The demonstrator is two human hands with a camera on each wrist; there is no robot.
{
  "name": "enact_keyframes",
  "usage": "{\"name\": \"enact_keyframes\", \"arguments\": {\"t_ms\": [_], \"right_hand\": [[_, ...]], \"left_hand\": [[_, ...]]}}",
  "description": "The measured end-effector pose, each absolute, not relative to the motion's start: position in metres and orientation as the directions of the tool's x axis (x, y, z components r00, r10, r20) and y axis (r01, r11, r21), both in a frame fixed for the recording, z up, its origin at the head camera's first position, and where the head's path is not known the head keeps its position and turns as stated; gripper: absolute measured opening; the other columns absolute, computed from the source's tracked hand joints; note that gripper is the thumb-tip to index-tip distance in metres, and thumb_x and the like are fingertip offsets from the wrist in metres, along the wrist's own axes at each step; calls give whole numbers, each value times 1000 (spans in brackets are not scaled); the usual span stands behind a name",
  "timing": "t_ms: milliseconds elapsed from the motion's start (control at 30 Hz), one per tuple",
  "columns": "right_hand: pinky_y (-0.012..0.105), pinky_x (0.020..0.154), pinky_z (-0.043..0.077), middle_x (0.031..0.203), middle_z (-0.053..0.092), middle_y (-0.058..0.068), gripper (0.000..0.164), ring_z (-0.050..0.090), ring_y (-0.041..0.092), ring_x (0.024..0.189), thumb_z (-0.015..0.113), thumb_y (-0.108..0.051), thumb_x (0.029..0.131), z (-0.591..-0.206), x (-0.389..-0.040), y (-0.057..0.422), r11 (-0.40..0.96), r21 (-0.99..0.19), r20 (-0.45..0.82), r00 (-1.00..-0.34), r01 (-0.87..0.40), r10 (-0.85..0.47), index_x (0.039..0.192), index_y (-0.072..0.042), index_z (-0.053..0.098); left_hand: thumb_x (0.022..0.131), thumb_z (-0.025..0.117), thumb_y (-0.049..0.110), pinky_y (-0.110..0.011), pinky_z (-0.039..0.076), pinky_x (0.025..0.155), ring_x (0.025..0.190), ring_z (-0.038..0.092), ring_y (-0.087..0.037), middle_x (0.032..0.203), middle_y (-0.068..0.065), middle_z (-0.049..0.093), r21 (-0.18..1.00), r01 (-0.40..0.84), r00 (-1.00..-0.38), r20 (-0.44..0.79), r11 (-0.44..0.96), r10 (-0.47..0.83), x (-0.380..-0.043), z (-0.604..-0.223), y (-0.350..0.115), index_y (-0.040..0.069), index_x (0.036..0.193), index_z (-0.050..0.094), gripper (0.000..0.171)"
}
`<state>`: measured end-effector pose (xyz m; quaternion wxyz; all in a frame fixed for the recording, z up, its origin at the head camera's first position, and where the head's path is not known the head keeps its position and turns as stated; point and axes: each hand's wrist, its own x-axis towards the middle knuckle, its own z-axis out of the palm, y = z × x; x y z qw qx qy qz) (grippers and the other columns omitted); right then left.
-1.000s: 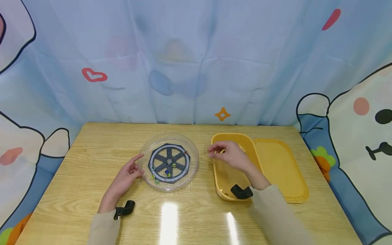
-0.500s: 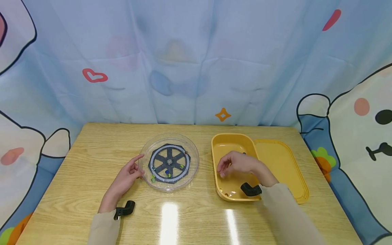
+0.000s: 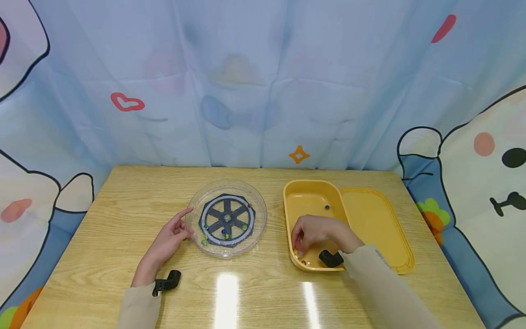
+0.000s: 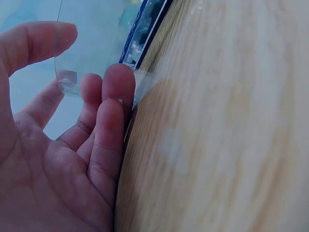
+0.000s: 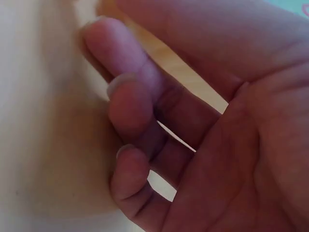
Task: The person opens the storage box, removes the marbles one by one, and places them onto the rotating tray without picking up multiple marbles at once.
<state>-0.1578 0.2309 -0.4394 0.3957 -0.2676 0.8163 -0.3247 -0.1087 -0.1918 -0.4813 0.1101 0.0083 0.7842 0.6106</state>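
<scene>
Judging from how things lie, the work looks partway along: several marbles, some green, one blue and one reddish, sit in the clear dish, while a dark blue marble and at least one amber marble are left in the yellow bin. The dish stands left of the middle of the tabletop, toward its far edge, and shows a dark spoked wheel (inside or beneath, I cannot tell). The bin sits nearer the far right corner, its lid just beside it on the right.

The left hand holds the dish by its left side, thumb and forefinger spread against the wall, the other fingers curled low by the tabletop. The right hand reaches into the bin, fingers bent down toward the bin's near left corner; whether they pinch a marble I cannot tell, as the fingertips are hidden.
</scene>
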Motion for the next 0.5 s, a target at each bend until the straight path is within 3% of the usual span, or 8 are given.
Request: {"name": "enact_keyframes", "arguments": {"t_ms": [333,500], "right_hand": [[21,55,39,60,61,-9,18,50,4,56,89,-8,68,-435,-153,220,747,-592,-509,-578,-302,-638,68,-18,75],[21,55,38,60,61,-10,16,50,3,57,88,-9,69,-436,-153,222,728,-613,-494,-569,-308,-657,68,-18,75]], "left_hand": [[94,64,5,-27,40,70,74,49,-16,94,-9,48,958,-129,-975,-169,255,142,-108,-480,-191,13,152,40,64],[93,64,4,-28,41,71,74,50,-17,93,-10,48,960,-125,-976,-165,249,144,-108,-480,-191,13,151,41,63]]}}
